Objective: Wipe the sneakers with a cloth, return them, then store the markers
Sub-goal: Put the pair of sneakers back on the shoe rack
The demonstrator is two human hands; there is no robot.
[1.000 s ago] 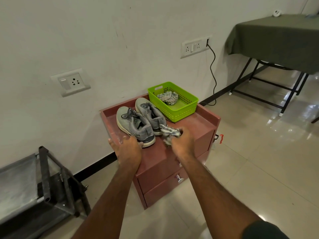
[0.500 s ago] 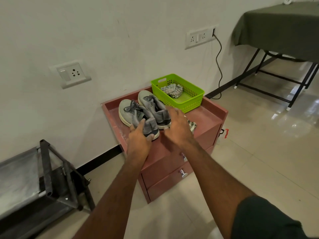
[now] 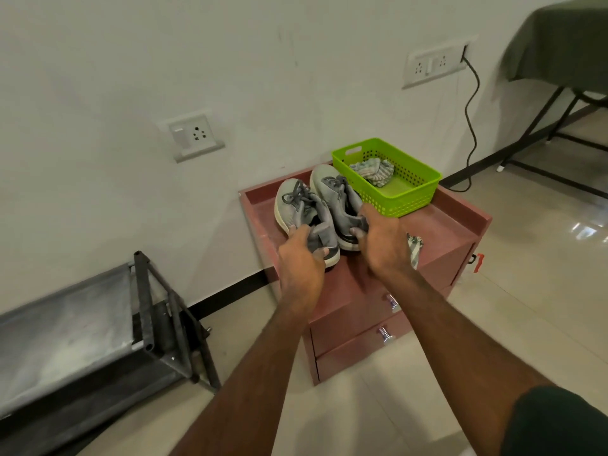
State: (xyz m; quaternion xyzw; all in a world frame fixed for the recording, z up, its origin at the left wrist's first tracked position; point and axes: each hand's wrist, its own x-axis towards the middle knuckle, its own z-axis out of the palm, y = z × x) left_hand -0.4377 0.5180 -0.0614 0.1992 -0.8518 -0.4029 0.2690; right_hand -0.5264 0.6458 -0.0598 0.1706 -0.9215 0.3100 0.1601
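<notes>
2 grey knit sneakers sit side by side on the top of a reddish-brown drawer cabinet (image 3: 441, 225), toes pointing toward the wall, heels toward the person. The left sneaker (image 3: 297, 209) has dark grey laces, a pale toe and a white sole edge with a dark heel patch; the right sneaker (image 3: 332, 192) matches it (its toe rests just beside the basket). The left hand (image 3: 301, 255) grips the heel of the left sneaker, thumb and fingers curled round the collar. The right hand (image 3: 383, 240) grips the heel of the right sneaker the same way. A striped cloth (image 3: 414, 248) lies on the cabinet top just right of the right hand, hanging over the front edge. A lime-green plastic basket (image 3: 411, 195) stands at the back right of the cabinet and holds a second striped cloth (image 3: 373, 169). The cabinet front shows 2 drawers with metal knobs.
</notes>
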